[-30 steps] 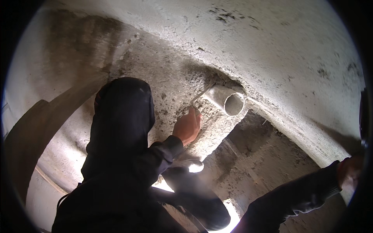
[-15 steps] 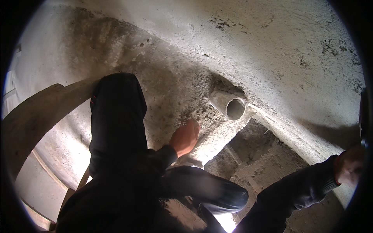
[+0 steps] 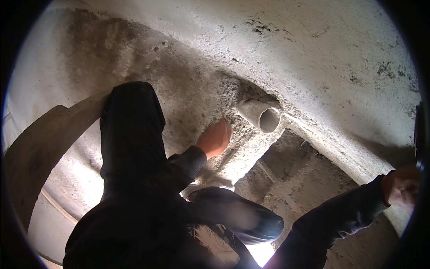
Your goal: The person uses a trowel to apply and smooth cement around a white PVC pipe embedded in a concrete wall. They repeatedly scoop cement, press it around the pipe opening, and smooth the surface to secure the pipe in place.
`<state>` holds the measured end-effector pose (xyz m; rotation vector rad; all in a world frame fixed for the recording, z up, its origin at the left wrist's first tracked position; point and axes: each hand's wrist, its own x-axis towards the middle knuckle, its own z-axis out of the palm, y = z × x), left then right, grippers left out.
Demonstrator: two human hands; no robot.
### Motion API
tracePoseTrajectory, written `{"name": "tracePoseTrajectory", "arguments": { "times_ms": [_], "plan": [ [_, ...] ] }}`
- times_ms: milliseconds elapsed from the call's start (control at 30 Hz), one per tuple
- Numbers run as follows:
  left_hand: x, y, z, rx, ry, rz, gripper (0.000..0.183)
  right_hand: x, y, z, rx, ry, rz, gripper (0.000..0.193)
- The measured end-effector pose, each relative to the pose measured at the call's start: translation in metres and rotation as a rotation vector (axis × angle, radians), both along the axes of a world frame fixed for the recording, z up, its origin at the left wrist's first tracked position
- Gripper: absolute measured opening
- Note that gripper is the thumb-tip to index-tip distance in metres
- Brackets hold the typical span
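Observation:
My left hand (image 3: pixel 216 138) is closed beside a short grey pipe stub (image 3: pixel 251 110) that sticks out of rough mortar. A thin pale curved piece (image 3: pixel 226 114) shows at its fingertips, near the pipe's base; its kind is unclear. At the right rim my right hand (image 3: pixel 401 187) is closed, its fingers curled and partly blurred. A dark upright thing (image 3: pixel 419 134) with a shiny spot rises from it, mostly cut off by the picture's edge. The pipe's round open end faces toward me.
A pale, pitted wall (image 3: pixel 313 58) slopes across the upper right. On the left stands a curved concrete rim (image 3: pixel 53 134). Below the pipe runs a whitish ledge (image 3: pixel 244 163) beside a dark recess (image 3: pixel 291 157). My bent legs (image 3: pixel 132 130) in dark trousers fill the lower middle.
My left hand has moved up with the pale piece, closer to the pipe's base. The view has shifted slightly. My right hand stays near the same place.

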<state>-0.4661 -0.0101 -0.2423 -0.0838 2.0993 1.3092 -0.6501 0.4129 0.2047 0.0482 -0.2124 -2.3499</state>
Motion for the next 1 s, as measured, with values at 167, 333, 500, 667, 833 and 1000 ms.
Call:
{"name": "tracePoseTrajectory", "arguments": {
  "times_ms": [167,333,500,667,833,1000],
  "plan": [
    [0.001,-0.006,0.023,0.04,-0.031,-0.01,0.04,0.007,-0.004,0.006,0.027,0.008,-0.018,0.035],
    [-0.013,-0.011,0.0,0.0,0.019,-0.09,0.044,0.005,-0.009,0.005,0.032,0.017,-0.018,0.033],
    [0.011,-0.012,0.02,0.017,0.035,-0.002,0.039,0.006,-0.015,0.007,0.039,0.035,-0.028,0.031],
    [0.008,0.002,0.004,0.021,0.056,0.068,0.035,0.0,-0.015,0.009,0.046,0.028,-0.014,0.029],
    [0.009,-0.017,0.057,0.013,0.084,-0.035,0.035,0.004,-0.014,0.014,0.055,0.02,-0.022,0.027],
    [-0.002,-0.056,0.083,-0.02,0.176,-0.172,0.037,0.007,-0.01,0.018,0.06,0.004,-0.025,0.026]
  ]
}}
